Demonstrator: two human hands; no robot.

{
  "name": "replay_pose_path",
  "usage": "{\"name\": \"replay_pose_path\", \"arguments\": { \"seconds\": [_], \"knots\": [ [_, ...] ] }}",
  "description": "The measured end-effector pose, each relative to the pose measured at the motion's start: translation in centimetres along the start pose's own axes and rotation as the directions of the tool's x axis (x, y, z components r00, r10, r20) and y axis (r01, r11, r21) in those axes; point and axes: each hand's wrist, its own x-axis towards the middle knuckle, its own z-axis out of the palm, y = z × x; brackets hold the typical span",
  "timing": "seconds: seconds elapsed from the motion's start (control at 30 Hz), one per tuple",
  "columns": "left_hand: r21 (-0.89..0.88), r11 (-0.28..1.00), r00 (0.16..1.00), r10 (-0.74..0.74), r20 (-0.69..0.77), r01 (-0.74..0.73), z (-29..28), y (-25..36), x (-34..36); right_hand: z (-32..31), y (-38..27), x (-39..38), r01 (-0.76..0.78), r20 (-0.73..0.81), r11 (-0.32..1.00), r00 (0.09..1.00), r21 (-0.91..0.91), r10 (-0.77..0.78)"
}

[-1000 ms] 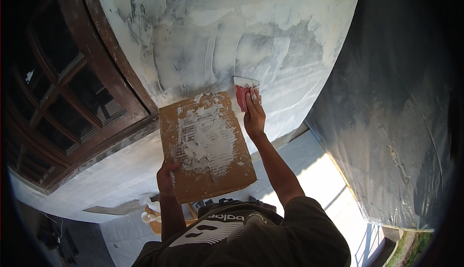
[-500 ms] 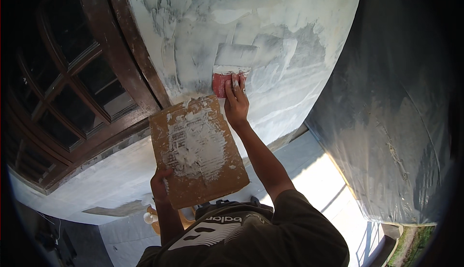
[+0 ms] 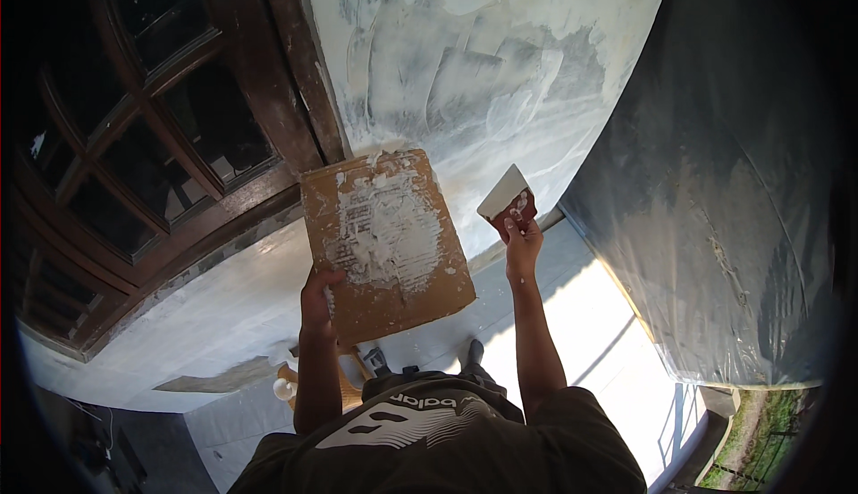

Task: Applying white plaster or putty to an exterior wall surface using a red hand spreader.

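My left hand point(image 3: 319, 293) grips the lower left edge of a brown cardboard sheet point(image 3: 447, 275), its top smeared with lumpy white paste. At its right, my right hand point(image 3: 524, 242) is closed on a wide putty knife point(image 3: 508, 192) with a pale blade and a red, paste-marked body, tilted and apart from the cardboard. Above both is a wall point(image 3: 474, 47) patched with streaks of white and grey filler; the blade appears off the patched area, though the exact gap is hard to judge.
A brown wooden window point(image 3: 241, 29) with glass panes fills the left. Dark plastic sheeting point(image 3: 715, 181) hangs at right. Below are a pale floor point(image 3: 612, 364), my feet point(image 3: 475, 351), a partly hidden wooden object point(image 3: 288, 373) and, at lower right, a grassy strip point(image 3: 764, 431).
My right hand has drawn the putty knife off the wall, down and to the right, turning it. The cardboard and my left hand have shifted slightly up and right.
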Motion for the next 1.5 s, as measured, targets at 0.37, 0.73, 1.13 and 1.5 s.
{"name": "replay_pose_path", "arguments": {
  "seconds": [0.37, 0.73, 1.13, 1.5],
  "knots": [
    [-0.057, 0.998, 0.991, 0.007, 0.132, 0.001, 3.4, -6.4, -2.6, -4.9, -13.2, -6.0, -0.143, 0.225, 0.971, 0.969, 0.191, 0.098],
    [-0.134, 0.989, 0.995, -0.051, 0.087, 0.063, 8.8, -13.8, -9.5, -13.0, -15.3, -7.8, -0.190, 0.474, 0.978, 0.855, -0.090, 0.210],
    [-0.125, 0.988, 0.995, -0.085, 0.061, 0.092, 17.2, -31.3, -22.8, -35.3, -14.7, -12.5, -0.111, 0.532, 0.987, 0.832, -0.118, 0.157],
    [-0.133, 0.973, 0.979, -0.174, 0.108, 0.188, 20.7, -29.7, -21.6, -35.6, -18.0, -7.1, -0.001, 0.514, 0.997, 0.857, -0.074, 0.039]
  ]
}}
